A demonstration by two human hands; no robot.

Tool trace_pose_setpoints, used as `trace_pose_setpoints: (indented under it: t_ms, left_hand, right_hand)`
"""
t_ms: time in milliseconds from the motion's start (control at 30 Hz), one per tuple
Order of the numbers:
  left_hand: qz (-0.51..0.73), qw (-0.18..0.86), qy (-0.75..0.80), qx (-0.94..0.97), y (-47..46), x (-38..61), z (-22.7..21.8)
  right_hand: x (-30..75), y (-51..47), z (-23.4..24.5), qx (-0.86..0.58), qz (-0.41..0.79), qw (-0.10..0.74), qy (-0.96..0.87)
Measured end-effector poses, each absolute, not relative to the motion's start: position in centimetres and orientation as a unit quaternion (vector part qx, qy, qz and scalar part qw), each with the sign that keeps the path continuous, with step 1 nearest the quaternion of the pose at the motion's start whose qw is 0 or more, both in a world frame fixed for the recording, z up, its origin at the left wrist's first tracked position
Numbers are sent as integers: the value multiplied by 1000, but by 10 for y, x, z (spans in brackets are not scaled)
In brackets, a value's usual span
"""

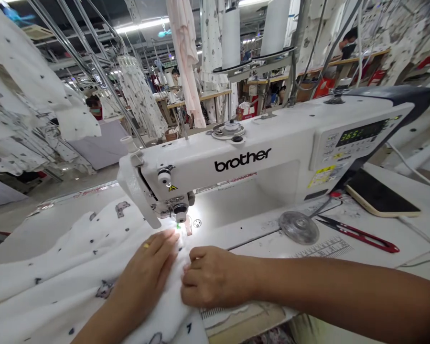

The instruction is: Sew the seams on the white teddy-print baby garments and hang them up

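Observation:
White fabric (103, 229) with small dark spots and grey animal prints spreads over the left of the sewing machine (215, 167) bed and hangs off the front. My left hand (146, 267), with a ring on one finger, lies flat on this fabric, its fingertips close to the lit needle area. Just right of it, my right hand (211, 277) is curled closed on the fabric's right edge, fingers pinched together. The needle and presser foot are partly hidden by the machine head and the glare of its lamp.
Thread snips (361, 234) with red handles lie on the table at right, beside a round clear disc (299, 227) and a phone (381, 193). Thread cones (231, 38) stand behind the machine. Printed garments (139, 91) hang around, with people at other tables farther back.

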State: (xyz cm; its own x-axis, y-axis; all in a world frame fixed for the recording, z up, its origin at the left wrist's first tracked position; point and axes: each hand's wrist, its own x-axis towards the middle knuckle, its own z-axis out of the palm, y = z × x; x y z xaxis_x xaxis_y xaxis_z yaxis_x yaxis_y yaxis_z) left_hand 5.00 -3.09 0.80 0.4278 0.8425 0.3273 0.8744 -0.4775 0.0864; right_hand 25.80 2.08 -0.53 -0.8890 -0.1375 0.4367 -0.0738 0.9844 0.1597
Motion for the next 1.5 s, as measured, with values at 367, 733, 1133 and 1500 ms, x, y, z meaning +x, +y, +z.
trace_pose_setpoints:
  t_ms: [367,733,1133,1500]
  left_hand:
    - [-105,10,-515,-850,-10,41,4]
    - [-143,14,-499,-855,-7,28,-9]
    - [-121,-59,-520,-843,-6,36,28]
    - [-171,-168,-636,-734,-43,34,21]
  right_hand:
    - [252,33,-12,-3,-32,187,-982]
    - [244,48,-13,-75,50,178,-980]
    - [240,58,-20,-130,91,212,-964]
    - [249,57,-5,-193,120,263,-938]
